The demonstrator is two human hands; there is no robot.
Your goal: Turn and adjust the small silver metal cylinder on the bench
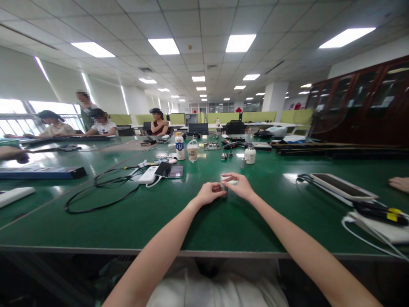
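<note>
Both my hands meet in front of me over the green table (179, 221). Low down, my left hand (210, 193) closes its fingers around a small grey cylinder (224, 187) standing upright. My right hand (240, 186) pinches the upper end of the same cylinder, where something white shows. The fingers cover much of it, so its exact kind is unclear. A little beyond my hands stand a white bottle (250, 155) and, beside it, a small grey cylindrical piece (243, 163).
Ahead are a labelled bottle (180, 147), a lidded cup (192, 151) and a circuit board (211, 146). To the left lie a black cable (92, 209), a white power bank (148, 175) and a phone (169, 170). A device (343, 186) and another person's hand (399, 184) are right.
</note>
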